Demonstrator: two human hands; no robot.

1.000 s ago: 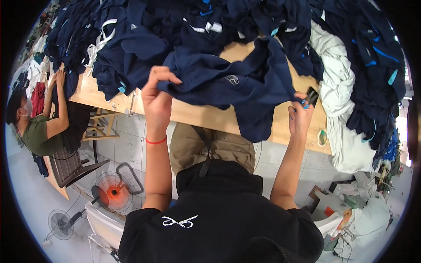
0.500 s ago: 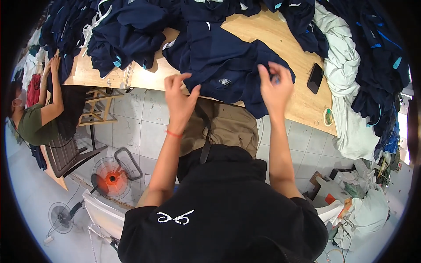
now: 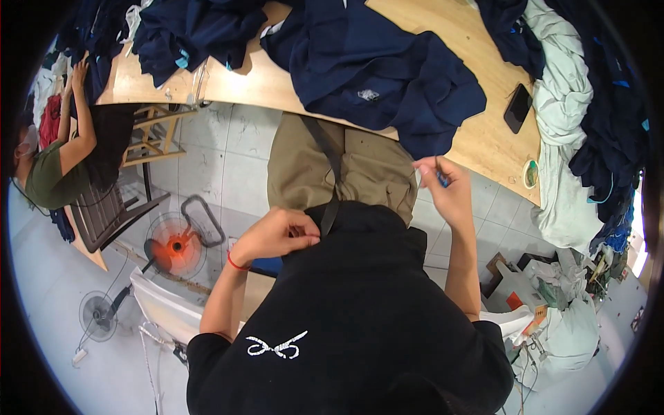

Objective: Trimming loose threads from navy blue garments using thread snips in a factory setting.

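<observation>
A dark navy garment (image 3: 408, 76) with a small pale emblem lies on the table, one end hanging over its front edge. My right hand (image 3: 449, 197) is just below that hanging end, apart from it. Its fingers are closed round a small blue tool (image 3: 443, 181) with a thin dark tip, mostly hidden; thumb and forefinger are close together. My left hand (image 3: 280, 232), with a red band at the wrist, is drawn back by the hem of my black shirt (image 3: 332, 297). Its fingers are curled into a pinch; what they hold, if anything, is hidden.
Navy garments pile up on the wooden table (image 3: 242, 86) at the far left and right. A black phone (image 3: 518, 108) and a roll of tape-like shape (image 3: 530, 174) lie at the right. White cloth (image 3: 564, 138) drapes there. A person (image 3: 59, 162) works at the left, near fans (image 3: 176, 245).
Both hands have come back from above the garment toward my body, the left one farther. The left fingers have closed from spread. My view has shifted, with the table higher in it.
</observation>
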